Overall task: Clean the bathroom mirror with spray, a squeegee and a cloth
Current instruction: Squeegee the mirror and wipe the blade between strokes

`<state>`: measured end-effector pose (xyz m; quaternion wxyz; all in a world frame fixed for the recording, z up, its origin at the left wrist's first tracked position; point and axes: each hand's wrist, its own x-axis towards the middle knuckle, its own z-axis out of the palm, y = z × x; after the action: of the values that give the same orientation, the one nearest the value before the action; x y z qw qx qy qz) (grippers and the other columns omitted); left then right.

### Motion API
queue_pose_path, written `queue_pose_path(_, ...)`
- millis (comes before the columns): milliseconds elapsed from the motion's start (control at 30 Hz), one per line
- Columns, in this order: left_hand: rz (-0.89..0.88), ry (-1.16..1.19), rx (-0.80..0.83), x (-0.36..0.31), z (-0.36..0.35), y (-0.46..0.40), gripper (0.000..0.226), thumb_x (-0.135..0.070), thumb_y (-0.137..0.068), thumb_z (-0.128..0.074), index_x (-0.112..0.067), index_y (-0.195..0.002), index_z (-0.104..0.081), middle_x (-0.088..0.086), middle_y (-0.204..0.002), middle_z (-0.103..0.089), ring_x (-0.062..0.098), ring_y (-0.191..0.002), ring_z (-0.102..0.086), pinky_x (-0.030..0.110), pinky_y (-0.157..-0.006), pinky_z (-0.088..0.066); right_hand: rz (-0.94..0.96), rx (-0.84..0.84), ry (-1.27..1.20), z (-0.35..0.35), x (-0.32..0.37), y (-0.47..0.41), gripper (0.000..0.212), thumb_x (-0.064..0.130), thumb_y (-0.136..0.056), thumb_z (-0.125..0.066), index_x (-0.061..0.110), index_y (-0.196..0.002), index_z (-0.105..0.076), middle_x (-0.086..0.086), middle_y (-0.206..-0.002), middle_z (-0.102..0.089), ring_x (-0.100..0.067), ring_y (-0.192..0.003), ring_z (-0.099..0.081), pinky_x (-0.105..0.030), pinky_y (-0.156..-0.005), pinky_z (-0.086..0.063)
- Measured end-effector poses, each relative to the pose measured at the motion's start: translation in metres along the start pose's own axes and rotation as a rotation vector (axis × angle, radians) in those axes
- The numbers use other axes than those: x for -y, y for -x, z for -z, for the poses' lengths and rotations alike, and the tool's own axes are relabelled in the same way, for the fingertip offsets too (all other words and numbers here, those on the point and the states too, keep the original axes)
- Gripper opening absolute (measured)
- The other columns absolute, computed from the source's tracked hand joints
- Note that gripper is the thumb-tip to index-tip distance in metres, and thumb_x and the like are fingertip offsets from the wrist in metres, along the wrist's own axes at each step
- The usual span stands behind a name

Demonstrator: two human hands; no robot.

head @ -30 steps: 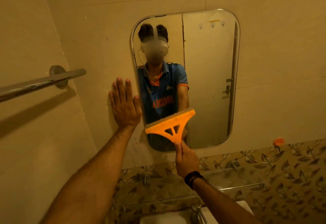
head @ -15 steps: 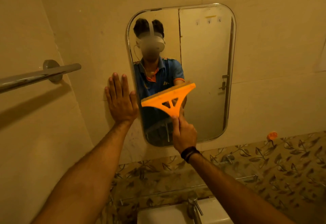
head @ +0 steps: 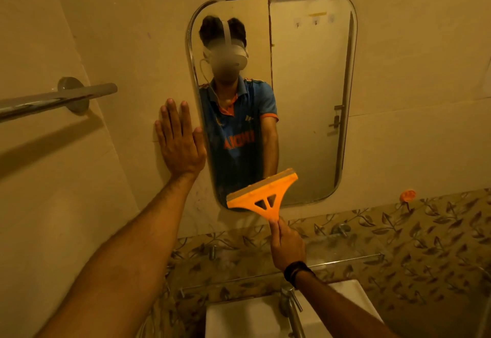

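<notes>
Squeegee step: the right hand (head: 288,244) pinches the handle of the orange squeegee (head: 263,196), its blade at the lower left corner of the mirror (head: 305,98), the left hand (head: 180,143) lying flat on the wall beside it; the next stroke probably needs the blade reset higher, on the mirror's right half.

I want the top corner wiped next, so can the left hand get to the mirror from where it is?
Probably yes. The left hand lies flat on the wall right beside the mirror, holding nothing, and nothing stands between them; the squeegee is lower down.
</notes>
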<state>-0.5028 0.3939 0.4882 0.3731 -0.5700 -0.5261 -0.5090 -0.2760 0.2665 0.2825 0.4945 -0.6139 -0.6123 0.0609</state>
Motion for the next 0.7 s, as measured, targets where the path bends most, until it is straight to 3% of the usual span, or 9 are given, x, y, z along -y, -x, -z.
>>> queue_pose_path(100,0.0,-0.005,-0.01,0.001,-0.002,-0.001,0.061,-0.043,-0.107,-0.02,-0.023,-0.162,-0.001,0.009,-0.17,-0.009,0.023,-0.158,0.0,0.045,-0.128,-0.006,-0.014,-0.014,0.006,0.002,0.0,0.01,0.033,0.042,-0.103,-0.032,0.028,-0.094,-0.061,0.011,-0.055,-0.043,-0.004,-0.048,-0.042,-0.022,-0.048,-0.027)
queue_pose_path(167,0.0,-0.006,-0.019,0.002,-0.003,-0.001,0.062,-0.042,-0.107,-0.021,-0.023,-0.162,-0.002,0.009,-0.17,-0.007,0.023,-0.158,0.001,0.044,-0.128,-0.004,-0.015,-0.043,-0.07,0.008,0.016,0.004,0.041,0.052,-0.101,-0.03,0.026,-0.089,-0.06,0.011,-0.053,-0.04,-0.005,-0.045,-0.039,-0.025,-0.046,-0.029)
queue_pose_path(267,-0.008,0.002,-0.032,0.002,-0.004,0.001,0.062,-0.042,-0.107,-0.022,-0.022,-0.162,-0.004,0.005,-0.17,-0.001,0.023,-0.158,0.0,0.044,-0.128,-0.004,0.041,-0.117,-0.23,0.027,0.058,-0.033,0.058,0.057,-0.097,-0.024,0.017,-0.1,-0.065,0.007,-0.055,-0.046,-0.007,-0.045,-0.04,-0.027,-0.042,-0.033)
queue_pose_path(433,0.0,0.018,-0.035,0.002,-0.005,-0.001,0.062,-0.043,-0.107,-0.022,-0.022,-0.162,-0.003,0.002,-0.17,0.006,0.023,-0.158,-0.001,0.044,-0.128,-0.003,0.134,-0.211,-0.223,0.062,0.118,-0.117,0.044,0.046,-0.102,-0.029,0.018,-0.115,-0.061,-0.004,-0.067,-0.06,-0.02,-0.055,-0.056,-0.037,-0.052,-0.049)
queue_pose_path(567,0.007,0.034,-0.036,0.003,-0.005,-0.001,0.063,-0.043,-0.107,-0.023,-0.023,-0.162,-0.003,0.001,-0.17,0.006,0.023,-0.158,0.0,0.043,-0.128,-0.002,0.15,-0.154,-0.174,0.055,0.104,-0.118,0.047,0.05,-0.102,-0.026,0.021,-0.125,-0.055,-0.008,-0.073,-0.064,-0.024,-0.059,-0.061,-0.039,-0.055,-0.053)
queue_pose_path(700,0.006,0.024,-0.046,0.003,-0.005,-0.001,0.062,-0.043,-0.107,-0.023,-0.023,-0.162,-0.003,0.002,-0.17,0.006,0.023,-0.158,-0.001,0.043,-0.128,-0.002,0.093,-0.062,-0.089,0.022,0.053,-0.068,0.054,0.056,-0.1,-0.022,0.025,-0.122,-0.06,0.002,-0.062,-0.055,-0.019,-0.052,-0.054,-0.035,-0.05,-0.045)
